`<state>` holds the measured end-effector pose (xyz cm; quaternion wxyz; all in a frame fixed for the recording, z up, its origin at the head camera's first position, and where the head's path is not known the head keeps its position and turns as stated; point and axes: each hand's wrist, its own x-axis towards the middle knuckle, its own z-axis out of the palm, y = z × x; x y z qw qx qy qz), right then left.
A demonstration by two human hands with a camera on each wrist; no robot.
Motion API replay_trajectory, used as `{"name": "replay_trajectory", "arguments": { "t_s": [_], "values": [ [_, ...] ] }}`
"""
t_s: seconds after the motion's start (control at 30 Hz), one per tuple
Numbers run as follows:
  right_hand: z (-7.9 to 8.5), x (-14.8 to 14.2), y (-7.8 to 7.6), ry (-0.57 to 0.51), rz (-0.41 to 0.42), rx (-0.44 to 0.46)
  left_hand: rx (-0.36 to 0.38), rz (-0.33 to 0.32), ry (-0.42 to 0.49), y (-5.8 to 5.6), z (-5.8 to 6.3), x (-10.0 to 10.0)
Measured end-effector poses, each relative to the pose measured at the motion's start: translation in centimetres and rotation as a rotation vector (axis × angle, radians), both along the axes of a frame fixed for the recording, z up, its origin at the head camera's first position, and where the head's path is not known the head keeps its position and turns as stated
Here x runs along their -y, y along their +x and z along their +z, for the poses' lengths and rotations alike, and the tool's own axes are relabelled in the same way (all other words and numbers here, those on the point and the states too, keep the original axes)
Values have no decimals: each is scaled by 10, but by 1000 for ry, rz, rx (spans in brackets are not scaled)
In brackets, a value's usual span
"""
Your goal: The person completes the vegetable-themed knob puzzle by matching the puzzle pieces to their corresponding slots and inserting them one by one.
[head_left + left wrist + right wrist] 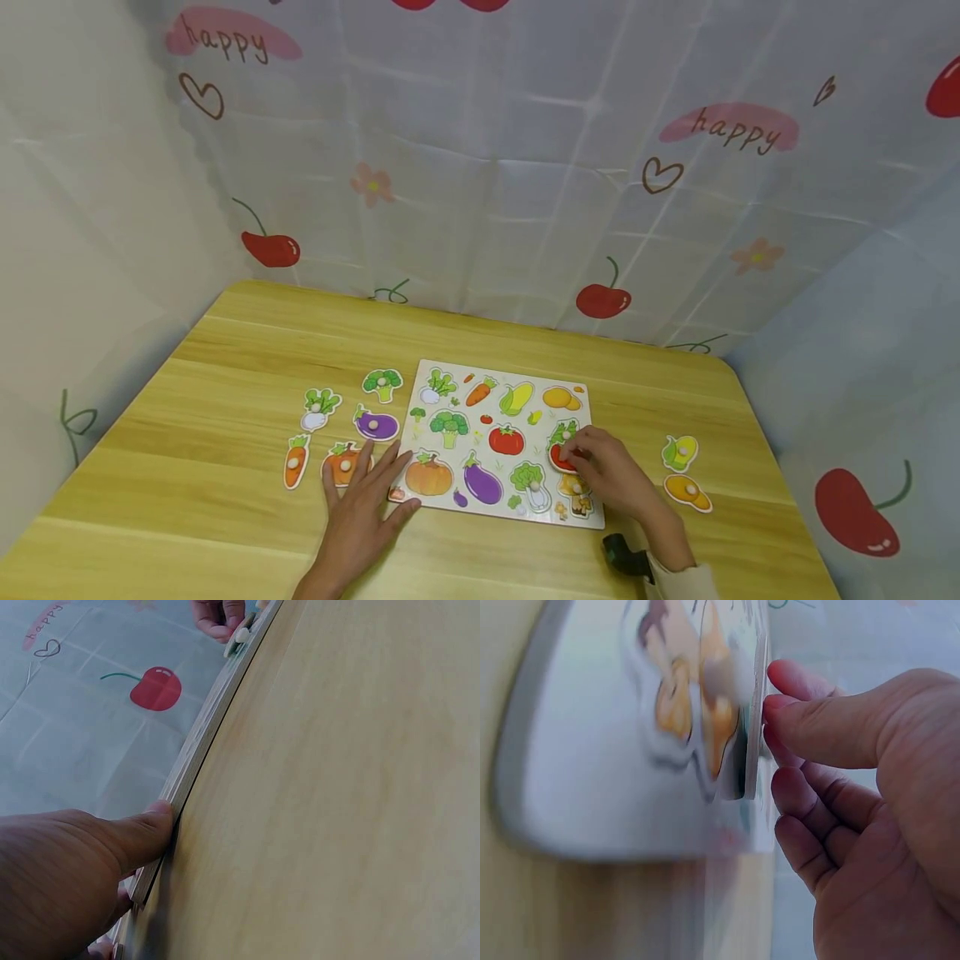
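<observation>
My right hand (603,468) pinches a red tomato piece (561,459) above the right side of the wooden vegetable puzzle board (480,417). In the right wrist view that piece (757,712) shows edge-on at the fingertips. Just behind it is a green piece with a knob (564,432), partly covered. With fingers spread, my left hand (357,523) rests at the board's near left corner, its thumb on the front edge. Its fingers partly cover a pumpkin piece (341,464). Knobbed leafy-green (536,493) and mushroom (581,504) pieces lie on the board.
Left of the board lie radish (315,414), carrot (296,463), broccoli (383,384) and eggplant (377,424) pieces. Corn (679,452) and potato (687,492) pieces lie to the right. A printed curtain (480,208) hangs behind the wooden table (225,375).
</observation>
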<state>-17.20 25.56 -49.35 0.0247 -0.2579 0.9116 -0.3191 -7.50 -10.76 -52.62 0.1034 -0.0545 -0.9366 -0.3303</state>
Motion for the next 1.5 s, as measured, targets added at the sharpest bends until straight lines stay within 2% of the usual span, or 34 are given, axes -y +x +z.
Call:
{"name": "replay_trajectory", "arguments": {
  "t_s": [0.47, 0.73, 0.97, 1.27, 1.5],
  "values": [
    [7, 30, -12, 24, 39, 54, -14, 0, -18, 0, -1, 0],
    [7, 46, -18, 62, 75, 12, -28, -7, -8, 0, 0, 0],
    [3, 60, -21, 38, 88, 41, -4, -8, -2, 0, 0, 0],
    [1, 73, -25, 67, 130, -10, -24, -8, -14, 0, -2, 1],
    [1, 80, -25, 89, 117, 0, -15, -5, -17, 0, -1, 1]
  ]
}}
